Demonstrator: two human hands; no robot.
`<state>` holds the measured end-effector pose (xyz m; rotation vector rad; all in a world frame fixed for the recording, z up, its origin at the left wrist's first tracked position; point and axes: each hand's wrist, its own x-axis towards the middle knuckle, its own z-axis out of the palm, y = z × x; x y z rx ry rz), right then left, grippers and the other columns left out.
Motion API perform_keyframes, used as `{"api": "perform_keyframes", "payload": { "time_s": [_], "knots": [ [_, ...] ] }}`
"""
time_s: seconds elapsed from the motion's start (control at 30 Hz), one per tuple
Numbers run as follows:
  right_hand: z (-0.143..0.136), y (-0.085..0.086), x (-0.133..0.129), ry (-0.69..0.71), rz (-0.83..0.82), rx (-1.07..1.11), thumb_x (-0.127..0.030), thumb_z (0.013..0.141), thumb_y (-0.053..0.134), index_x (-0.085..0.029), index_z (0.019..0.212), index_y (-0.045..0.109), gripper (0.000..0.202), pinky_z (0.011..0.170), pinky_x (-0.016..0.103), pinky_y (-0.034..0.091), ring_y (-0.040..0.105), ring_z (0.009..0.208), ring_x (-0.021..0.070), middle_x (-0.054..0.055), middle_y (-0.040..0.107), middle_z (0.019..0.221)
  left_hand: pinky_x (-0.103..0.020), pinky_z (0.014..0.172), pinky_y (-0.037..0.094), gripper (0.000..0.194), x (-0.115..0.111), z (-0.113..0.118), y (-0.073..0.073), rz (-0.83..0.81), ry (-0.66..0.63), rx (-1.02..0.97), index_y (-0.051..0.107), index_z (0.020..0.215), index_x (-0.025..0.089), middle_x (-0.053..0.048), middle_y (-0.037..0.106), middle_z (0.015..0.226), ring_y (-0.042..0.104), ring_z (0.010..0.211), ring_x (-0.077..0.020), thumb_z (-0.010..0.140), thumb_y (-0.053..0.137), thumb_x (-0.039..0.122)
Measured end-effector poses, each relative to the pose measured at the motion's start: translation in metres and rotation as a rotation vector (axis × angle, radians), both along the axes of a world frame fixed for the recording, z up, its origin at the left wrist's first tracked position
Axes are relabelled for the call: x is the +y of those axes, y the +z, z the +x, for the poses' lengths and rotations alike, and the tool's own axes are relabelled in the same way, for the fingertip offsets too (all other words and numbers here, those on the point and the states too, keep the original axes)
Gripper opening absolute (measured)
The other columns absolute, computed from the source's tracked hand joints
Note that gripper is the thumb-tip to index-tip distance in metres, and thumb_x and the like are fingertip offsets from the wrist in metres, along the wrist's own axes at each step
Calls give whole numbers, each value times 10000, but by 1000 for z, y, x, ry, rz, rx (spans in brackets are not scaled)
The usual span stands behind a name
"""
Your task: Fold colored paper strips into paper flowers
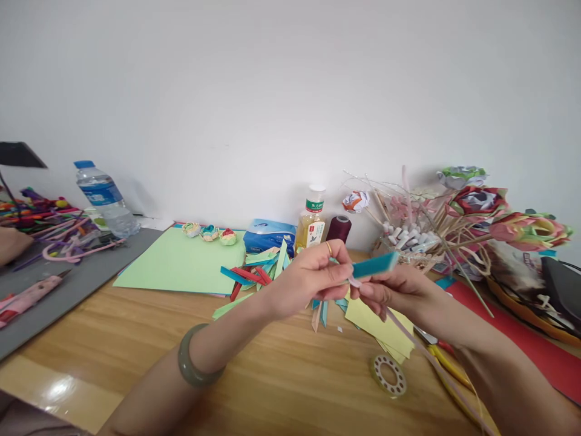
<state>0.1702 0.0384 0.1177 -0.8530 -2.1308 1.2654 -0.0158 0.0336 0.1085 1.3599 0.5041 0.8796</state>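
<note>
My left hand (pixel 318 272), with a ring on a finger and a bangle at the wrist, is closed in a pinch at the left end of a folded blue paper piece (pixel 374 265). Fingertip to fingertip with it, my right hand (pixel 402 290) is closed too, pinching a pale pink strip (pixel 354 281) just below the blue paper. From under the right hand the strip trails toward the lower right edge. Both hands are raised over the table's middle. My fingers hide how strip and paper meet.
Cut paper strips (pixel 247 277), yellow sheets (pixel 376 327), a tape roll (pixel 389 376) and yellow-handled scissors (pixel 449 366) lie around the hands. Behind stand a juice bottle (pixel 311 221), a dark thread spool (pixel 339 229) and a basket of paper flowers (pixel 476 203). Green paper (pixel 181 260) lies left.
</note>
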Motion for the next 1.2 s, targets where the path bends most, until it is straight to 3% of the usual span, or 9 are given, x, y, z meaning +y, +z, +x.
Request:
{"api": "perform_keyframes", "payload": {
  "time_s": [0.1,0.2,0.43,0.53,0.63,0.8,0.93,1.07,1.2],
  "knots": [
    [7,7,3,106,24,-92,-362,858,495,-193,677,561,256,483,227,339,396,527,99,-37,445,589,-218,469,213,174,-6,-4,4,5,-131,47,397,748,190,47,435,621,287,477,-53,830,503,300],
    [10,21,6,195,26,-243,-346,860,482,-187,643,539,275,502,233,308,367,550,100,-42,408,591,-220,495,242,127,-12,-7,8,24,-194,137,406,781,196,66,368,606,296,512,-69,853,471,278],
    [9,55,3,173,-56,-430,-429,842,475,-202,578,448,350,448,227,279,308,519,100,-44,331,580,-232,506,276,123,-19,-6,11,210,-123,475,420,860,197,57,417,607,333,515,-89,877,415,318],
    [7,62,2,153,6,-534,-362,840,467,-207,567,414,318,425,230,262,290,498,99,-42,320,566,-231,519,303,114,-17,-3,8,247,-108,539,384,865,209,63,447,586,387,529,-102,874,408,320],
    [0,64,0,132,189,-696,-256,839,446,-201,564,441,281,440,234,272,320,479,97,-42,362,530,-242,541,324,124,-14,1,3,320,-73,619,385,839,212,42,504,606,461,579,-126,871,401,330],
    [-26,54,-22,-31,688,-1005,-87,760,468,-193,606,569,213,467,263,227,490,505,134,11,596,578,-264,534,318,115,-13,7,-6,377,8,646,429,796,206,10,514,650,466,599,-150,861,398,295],
    [-37,31,-43,-268,839,-1097,-26,670,476,-173,683,598,192,424,280,129,517,446,165,51,642,582,-264,577,329,92,-10,12,-18,380,156,497,369,767,212,20,472,701,443,635,-136,858,384,221],
    [-28,4,-50,-452,955,-791,-70,779,398,-194,639,514,220,423,266,174,442,397,140,10,542,483,-243,542,301,144,-5,16,-22,232,195,258,355,801,205,53,403,632,374,567,-103,897,359,313],
    [-19,-8,-51,-550,685,-388,-307,937,337,-210,705,498,299,455,228,317,433,458,120,-16,519,536,-202,469,227,186,-5,16,-15,30,17,27,350,812,202,94,336,529,286,482,-68,878,433,355]
  ]
}}
